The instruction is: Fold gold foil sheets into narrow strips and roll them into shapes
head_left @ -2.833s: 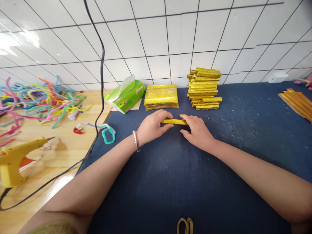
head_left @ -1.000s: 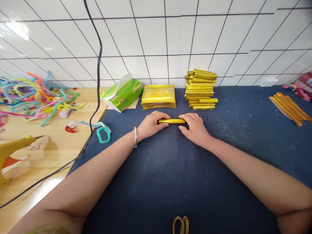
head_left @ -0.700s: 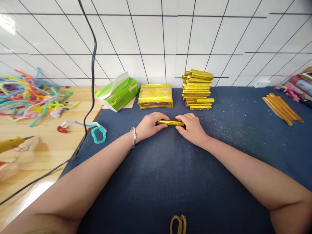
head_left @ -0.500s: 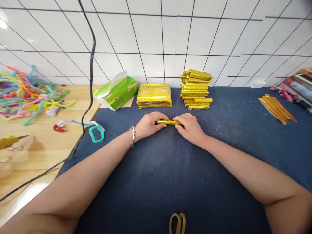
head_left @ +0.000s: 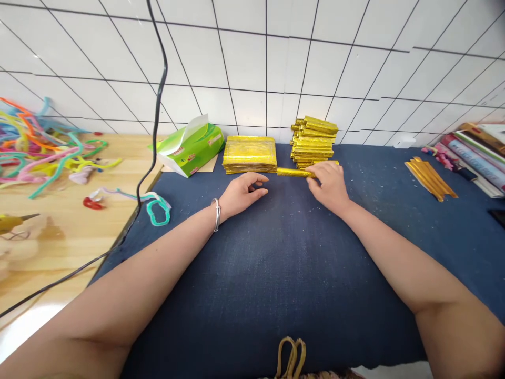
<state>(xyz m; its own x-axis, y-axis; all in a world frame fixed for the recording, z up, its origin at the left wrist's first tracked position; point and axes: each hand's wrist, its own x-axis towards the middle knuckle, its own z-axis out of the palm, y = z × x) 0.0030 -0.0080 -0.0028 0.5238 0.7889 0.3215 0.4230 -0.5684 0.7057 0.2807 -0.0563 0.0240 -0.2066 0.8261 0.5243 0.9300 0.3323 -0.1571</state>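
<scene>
Between the thumb and fingers of my right hand point(head_left: 328, 184) is one end of a rolled gold paper tube point(head_left: 292, 172). Its other end points left, and the hand is just in front of a stack of gold paper rolls point(head_left: 313, 139). My left hand point(head_left: 245, 190), with a silver bangle at the wrist, is above the dark blue cloth point(head_left: 252, 273), thumb and fingers apart and holding nothing. Behind it lies a pile of flat gold paper sheets point(head_left: 250, 152).
A green tissue pack point(head_left: 193, 147) stands left of the sheets. Colourful fuzzy stems point(head_left: 43, 152) and a yellow glue gun point(head_left: 11, 223) are on the wooden table. A black cable point(head_left: 158, 105) hangs at left. Flat gold strips point(head_left: 431, 178) and books point(head_left: 479, 152) are at right.
My left hand has let go of the gold paper tube. My right hand has carried it right and away from me, towards the stack of rolls. The view has shifted slightly.
</scene>
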